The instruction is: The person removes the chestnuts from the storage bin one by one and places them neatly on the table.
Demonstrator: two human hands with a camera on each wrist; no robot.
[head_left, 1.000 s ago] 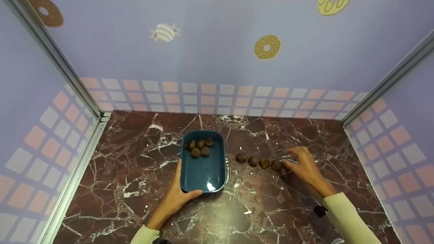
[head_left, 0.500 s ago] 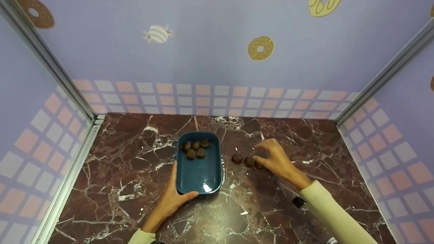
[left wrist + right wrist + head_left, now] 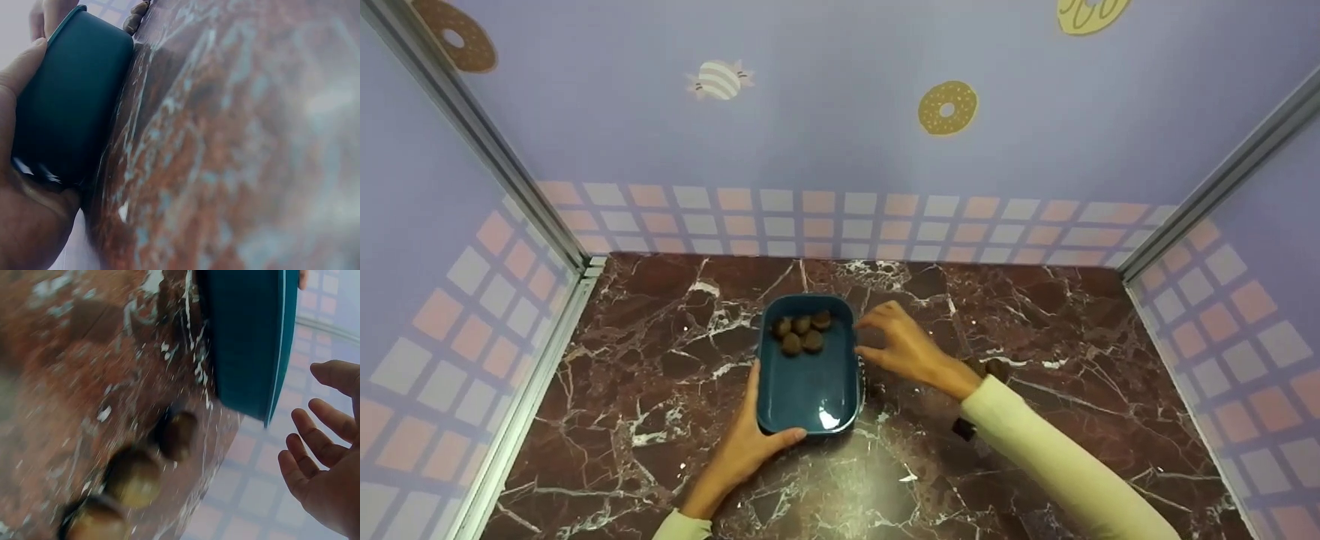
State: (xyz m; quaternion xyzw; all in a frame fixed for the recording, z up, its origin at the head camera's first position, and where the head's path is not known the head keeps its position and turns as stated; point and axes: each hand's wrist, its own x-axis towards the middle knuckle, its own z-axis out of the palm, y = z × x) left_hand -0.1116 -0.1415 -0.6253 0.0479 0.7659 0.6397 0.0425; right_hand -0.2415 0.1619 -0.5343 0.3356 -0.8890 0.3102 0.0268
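Observation:
In the head view a deep teal rectangular dish (image 3: 808,394) stands on the marbled tabletop. My left hand (image 3: 750,435) holds its near left corner, with the thumb over the near rim and the fingers along the left side. Several round brown chestnut-like pieces (image 3: 802,334) lie grouped at the dish's far end. My right hand (image 3: 907,349) hovers just right of the dish, its fingers spread and nothing between them. In the right wrist view more brown pieces (image 3: 135,477) lie in a line on the table beside the dish; the right hand and forearm mostly hide this row from the head camera.
One brown piece (image 3: 997,367) shows past the right wrist. A patterned back wall (image 3: 840,150) and side walls enclose the marbled table (image 3: 675,360). A dark wrist device (image 3: 963,428) sits under the right sleeve.
My right hand has moved left along the row, from its right end to beside the dish. The left hand and the dish stay in place; the pieces inside look the same.

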